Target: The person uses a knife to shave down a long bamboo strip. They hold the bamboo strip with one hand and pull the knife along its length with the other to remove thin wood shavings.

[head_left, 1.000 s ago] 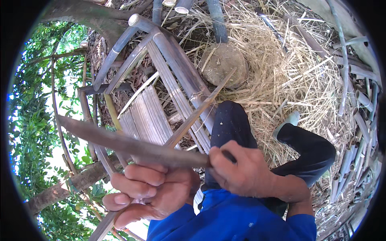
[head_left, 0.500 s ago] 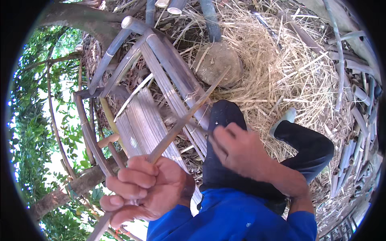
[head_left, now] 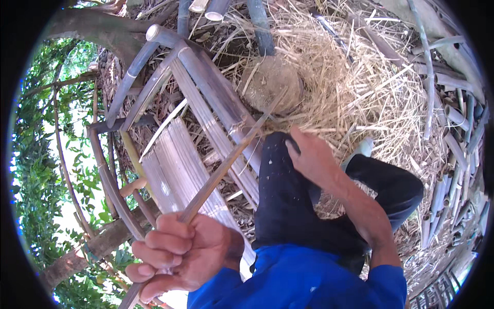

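My left hand is closed round a long, narrow strip of split bamboo. The strip slants up and to the right, its far end in front of a round wooden block. Below the hand its near end sticks out at the lower left. My right hand is just above my right-hand side of the dark-trousered knee, fingers curled. A thin blade-like tool seems to run from it toward the strip's far part, but it is smeared by motion and hardly shows.
A bamboo frame with slats stands at the left, close to the strip. Straw and shavings cover the ground ahead and right. Cut bamboo poles are stacked along the right. A log and green leaves are at the far left.
My right hand has moved up and away from me, along the strip toward its far end. My left hand keeps its hold, slightly lower. The whole view has shifted a little.
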`<state>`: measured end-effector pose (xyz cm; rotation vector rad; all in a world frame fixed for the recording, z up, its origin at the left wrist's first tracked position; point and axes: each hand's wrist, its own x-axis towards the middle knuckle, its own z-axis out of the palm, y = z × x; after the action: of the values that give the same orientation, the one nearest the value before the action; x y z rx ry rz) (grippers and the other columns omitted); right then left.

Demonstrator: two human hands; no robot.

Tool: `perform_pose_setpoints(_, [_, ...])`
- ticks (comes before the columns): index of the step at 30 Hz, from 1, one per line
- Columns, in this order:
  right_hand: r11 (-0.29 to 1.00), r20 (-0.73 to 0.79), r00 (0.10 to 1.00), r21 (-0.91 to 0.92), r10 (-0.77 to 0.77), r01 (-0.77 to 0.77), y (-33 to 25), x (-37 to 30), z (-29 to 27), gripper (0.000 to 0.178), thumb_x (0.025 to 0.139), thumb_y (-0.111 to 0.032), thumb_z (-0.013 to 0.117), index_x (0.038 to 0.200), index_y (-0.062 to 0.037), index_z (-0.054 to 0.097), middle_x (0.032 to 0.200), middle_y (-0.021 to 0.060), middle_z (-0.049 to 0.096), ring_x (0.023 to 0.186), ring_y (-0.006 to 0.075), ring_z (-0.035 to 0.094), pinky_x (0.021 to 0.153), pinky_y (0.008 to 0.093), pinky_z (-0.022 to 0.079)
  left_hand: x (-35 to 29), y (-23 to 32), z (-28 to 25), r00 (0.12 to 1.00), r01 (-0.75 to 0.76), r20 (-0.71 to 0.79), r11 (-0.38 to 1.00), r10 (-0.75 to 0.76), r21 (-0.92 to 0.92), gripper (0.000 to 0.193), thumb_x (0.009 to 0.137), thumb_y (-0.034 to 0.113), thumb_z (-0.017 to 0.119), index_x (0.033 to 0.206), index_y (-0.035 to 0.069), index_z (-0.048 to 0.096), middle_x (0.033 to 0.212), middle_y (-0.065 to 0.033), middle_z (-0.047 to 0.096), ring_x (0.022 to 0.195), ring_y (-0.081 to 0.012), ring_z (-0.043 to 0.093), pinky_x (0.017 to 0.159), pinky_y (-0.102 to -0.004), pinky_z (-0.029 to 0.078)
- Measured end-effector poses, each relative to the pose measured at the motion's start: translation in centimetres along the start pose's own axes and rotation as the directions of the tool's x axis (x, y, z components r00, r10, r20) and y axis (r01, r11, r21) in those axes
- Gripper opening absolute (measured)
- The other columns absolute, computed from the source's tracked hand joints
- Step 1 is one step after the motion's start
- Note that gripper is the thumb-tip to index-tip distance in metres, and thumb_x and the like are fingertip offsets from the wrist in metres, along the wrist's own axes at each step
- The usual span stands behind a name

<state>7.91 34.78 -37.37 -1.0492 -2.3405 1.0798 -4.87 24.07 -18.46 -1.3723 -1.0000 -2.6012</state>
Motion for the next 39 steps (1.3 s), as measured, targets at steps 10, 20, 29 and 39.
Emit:
perform_pose_setpoints(10, [0.993,0.048,0.996,0.08,0.079,-0.083,7.1,3.1,3.5,0.02,0.093,-0.019,0.066,0.101,-0.0038,0.055,0.083,0.0219,0.065,0.075,0.0421,0.066,0.065,0.0493,0.054,-0.2,-3.6,-2.1,1.0,0.007,-0.003,0.999,-0.007,-0.05,0.042,0.105,0.046,0.051,0.088,0.007,0.048,0.068,0.0031,0.036,0.053,-0.0086,0.029,0.049,-0.0256,0.025])
perform_pose_setpoints(20, [0.999,-0.017,1.0,0.046,-0.002,0.003,11.0,6.4,6.4,0.014,0.092,-0.016,0.068,0.095,-0.0089,0.057,0.077,0.0117,0.06,0.061,0.033,0.065,0.052,0.0419,0.055,-0.3,-8.1,-3.9,1.0,0.017,-0.011,1.0,-0.018,-0.025,0.042,0.105,0.044,0.051,0.081,0.009,0.045,0.061,0.0037,0.033,0.048,-0.0082,0.028,0.043,-0.0248,0.025])
perform_pose_setpoints(29, [0.996,0.069,0.996,0.071,0.053,-0.058,21.2,11.1,10.2,0.016,0.094,-0.016,0.064,0.104,-0.0079,0.053,0.078,0.0183,0.063,0.066,0.0375,0.065,0.054,0.0473,0.052,-0.7,-12.1,-4.2,0.999,0.0,-0.052,0.995,0.005,0.102,0.039,0.108,0.045,0.044,0.086,0.013,0.049,0.069,0.006,0.038,0.052,-0.0056,0.036,0.044,-0.0229,0.03])
perform_pose_setpoints(39, [0.979,-0.012,0.985,0.11,0.173,-0.17,31.9,15.3,15.7,0.02,0.094,-0.016,0.063,0.108,-0.0078,0.052,0.079,0.0208,0.064,0.072,0.0431,0.065,0.063,0.0508,0.052,-0.4,-14.3,-5.8,0.999,0.007,-0.039,0.996,-0.011,-0.09,0.024,0.092,0.026,0.054,0.077,0.009,0.046,0.056,0.0038,0.033,0.043,-0.0087,0.028,0.042,-0.0253,0.024])
